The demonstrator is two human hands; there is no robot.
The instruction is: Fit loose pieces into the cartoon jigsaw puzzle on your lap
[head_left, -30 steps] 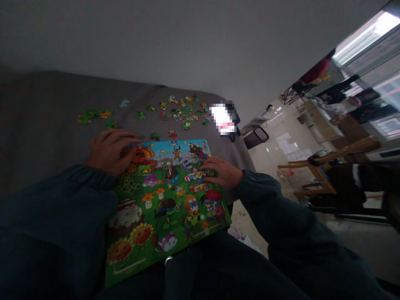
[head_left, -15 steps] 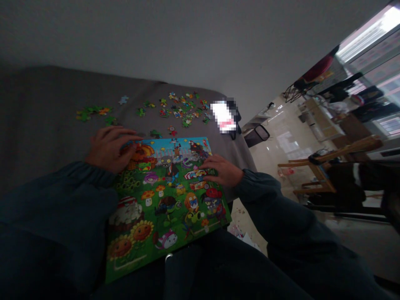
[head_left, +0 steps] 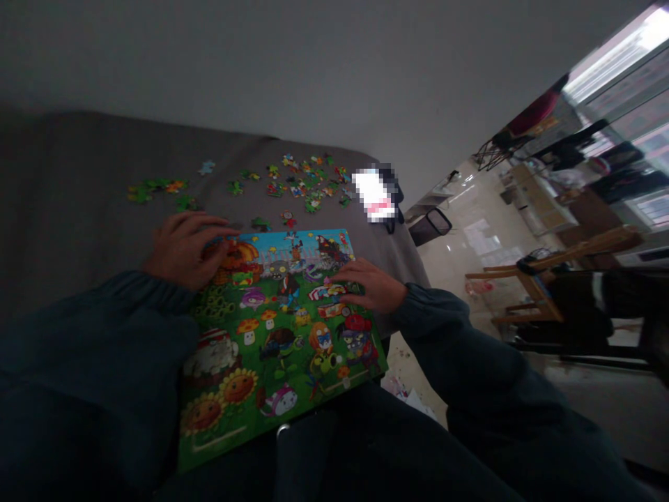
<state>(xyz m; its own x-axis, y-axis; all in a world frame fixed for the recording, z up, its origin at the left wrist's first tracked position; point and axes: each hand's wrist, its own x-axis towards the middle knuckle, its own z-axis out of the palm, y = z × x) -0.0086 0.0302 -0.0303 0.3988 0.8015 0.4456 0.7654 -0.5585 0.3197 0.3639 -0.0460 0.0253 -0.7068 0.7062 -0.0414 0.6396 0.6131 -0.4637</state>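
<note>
One loosely bent left hand (head_left: 182, 249) covers the far-left corner of the puzzle board (head_left: 285, 321), its grip impossible to tell; the right hand (head_left: 375, 286) rests unclenched on the right side. Beyond, a green piece (head_left: 260, 224) lies nearer the left hand.

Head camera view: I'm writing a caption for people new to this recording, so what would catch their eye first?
The colourful cartoon picture board stands out first, low in the view, with the left hand at its upper left corner and the right hand on its right side. Beyond it, a glaring white pixelated patch sits right of scattered puzzle pieces on grey cloth.
</note>
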